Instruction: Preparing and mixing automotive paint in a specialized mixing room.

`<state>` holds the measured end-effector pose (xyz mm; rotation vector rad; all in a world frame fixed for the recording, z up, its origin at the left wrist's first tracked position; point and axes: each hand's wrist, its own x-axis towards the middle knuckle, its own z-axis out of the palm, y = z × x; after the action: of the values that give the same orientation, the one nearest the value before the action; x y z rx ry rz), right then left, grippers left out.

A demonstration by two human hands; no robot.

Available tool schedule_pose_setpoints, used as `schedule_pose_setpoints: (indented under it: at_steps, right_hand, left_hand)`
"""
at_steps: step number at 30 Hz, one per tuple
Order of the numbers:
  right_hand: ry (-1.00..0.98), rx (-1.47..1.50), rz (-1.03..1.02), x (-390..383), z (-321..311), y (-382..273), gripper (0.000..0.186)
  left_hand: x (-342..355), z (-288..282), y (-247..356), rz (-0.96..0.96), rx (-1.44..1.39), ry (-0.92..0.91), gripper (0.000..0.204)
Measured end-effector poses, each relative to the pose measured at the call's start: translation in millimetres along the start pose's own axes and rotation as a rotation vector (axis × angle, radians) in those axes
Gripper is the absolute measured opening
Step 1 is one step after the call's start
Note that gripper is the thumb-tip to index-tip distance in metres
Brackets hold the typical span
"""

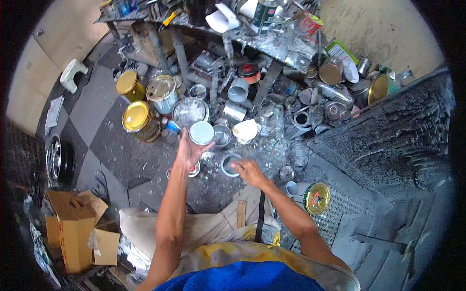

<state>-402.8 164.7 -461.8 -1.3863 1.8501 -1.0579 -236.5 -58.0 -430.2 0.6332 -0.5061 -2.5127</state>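
My left hand [188, 151] is wrapped around a round, pale blue-white tub [202, 132], its thumb and fingers at opposite sides. The tub's flat top faces up. To the right, my right hand [246, 170] is closed, its fingertips over a small grey open pot [230, 166] on the floor. Whatever those fingers grip is hidden. Just beyond the hands stand a metal cup [222, 135] and a white container [245, 131] with a yellowish, spattered top. A larger tin with a paint-smeared lid [190, 112] stands behind the tub.
Gold-lidded cans [136, 116] stand on the left, near a cardboard box [77, 237] and a wheel rim [56, 157]. Cluttered metal scraps lie beneath a loaded workbench [272, 43]. On the right are a gold-topped can [318, 199] and a dark, crusted panel [383, 131].
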Motion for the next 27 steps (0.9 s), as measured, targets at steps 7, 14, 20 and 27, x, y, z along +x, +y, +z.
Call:
schedule_pose_setpoints:
  at_steps: [7,14,20,27]
  right_hand:
    - [0.095,-0.252,0.066,-2.9,-14.5,-2.8,0.031]
    - [-0.055,-0.227,-0.002,-4.7,12.1,0.2,0.03]
    - [0.163,-0.046,-0.076,-0.1,-10.1,7.0,0.037]
    - [-0.007,-0.397,-0.008,5.5,-22.0,-9.6,0.033]
  left_hand:
    - [0.4,188.5,18.9,-0.097,0.017,-0.342,0.075]
    - [82.9,327.1,55.6,-0.08,0.065,-0.464,0.086]
    - [23.7,271.3,65.7,0.212,0.78,-0.253,0.078]
    - [-77.7,151.4,94.6,-0.007,1.191,-0.188,0.054]
